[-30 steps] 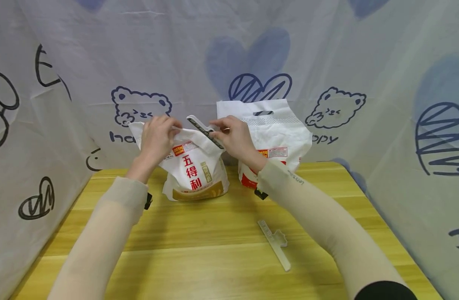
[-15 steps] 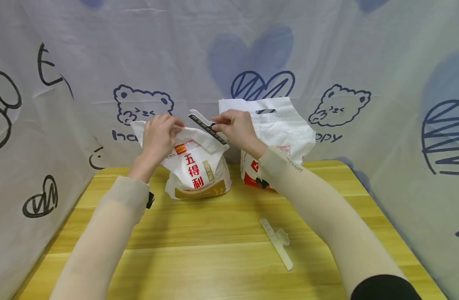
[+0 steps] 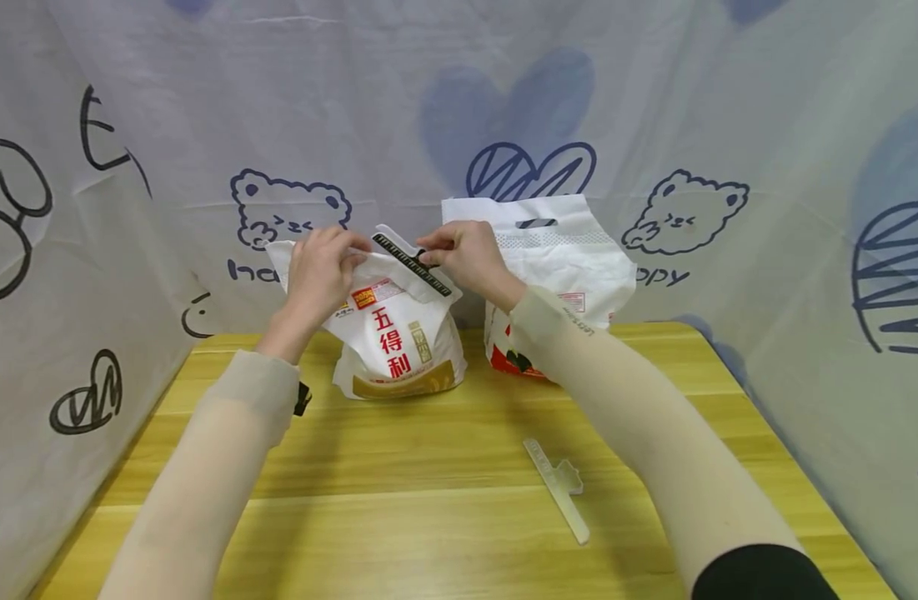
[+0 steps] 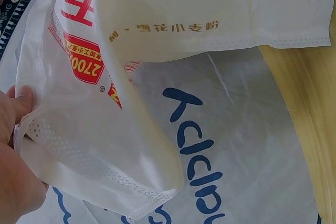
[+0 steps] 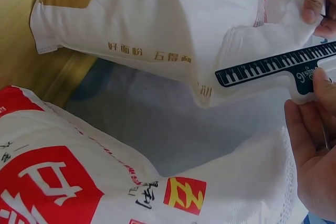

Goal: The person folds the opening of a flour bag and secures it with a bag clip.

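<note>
A white flour bag (image 3: 439,350) with red lettering stands at the back of the table, its top folded over. My left hand (image 3: 319,271) grips the bag's top edge on the left, thumb in front in the left wrist view. My right hand (image 3: 474,258) pinches the handle of a sealing clip (image 3: 412,265) with a black piano-key strip. This clip lies slanted along the folded right side of the bag top. In the right wrist view, the clip's strip (image 5: 257,69) runs along the white fold; whether its far bar sits behind the fold is hidden.
Behind my right forearm stands a second white and red flour bag (image 3: 537,250) with a handle slot. A pale translucent clip (image 3: 558,492) lies on the wooden table (image 3: 398,500), near my right sleeve. A printed cloth (image 3: 383,100) hangs close behind the bags.
The right hand has shifted the clip slightly left and down against the bag's fold. The left hand keeps its hold on the bag top. The head view has drifted a little.
</note>
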